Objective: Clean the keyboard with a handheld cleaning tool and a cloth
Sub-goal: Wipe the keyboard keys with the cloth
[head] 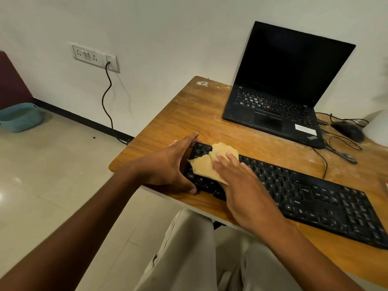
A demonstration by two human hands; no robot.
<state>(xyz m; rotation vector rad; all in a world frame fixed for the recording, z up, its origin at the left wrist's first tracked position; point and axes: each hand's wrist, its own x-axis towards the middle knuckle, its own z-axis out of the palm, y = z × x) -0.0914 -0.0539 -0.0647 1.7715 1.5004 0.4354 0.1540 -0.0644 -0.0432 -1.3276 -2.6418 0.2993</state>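
Tan cloth point(206, 164) lies over the left end of the black keyboard point(304, 194), and I see the right hand point(239, 181) pressing it flat against the keys, fingers straight and spread, gripping nothing. At about nine o'clock from the cloth, the left hand point(168, 164) clasps the keyboard's left end, thumb curled at the near edge and fingers hooked over the far corner. That keyboard runs diagonally across the wooden table point(189, 114), from the table's left edge toward four o'clock, its right end near the frame's border. At one o'clock from the hands a black laptop point(279, 97) stands open against the wall, screen dark. Just right of it, at roughly three o'clock, sits what looks like a black mouse point(348, 130) among loose cables, though the blur there leaves me unsure. On the floor at nine o'clock rests a teal plastic basin point(20, 117). A wall socket point(95, 56) at eleven o'clock has a black cord hanging from it.
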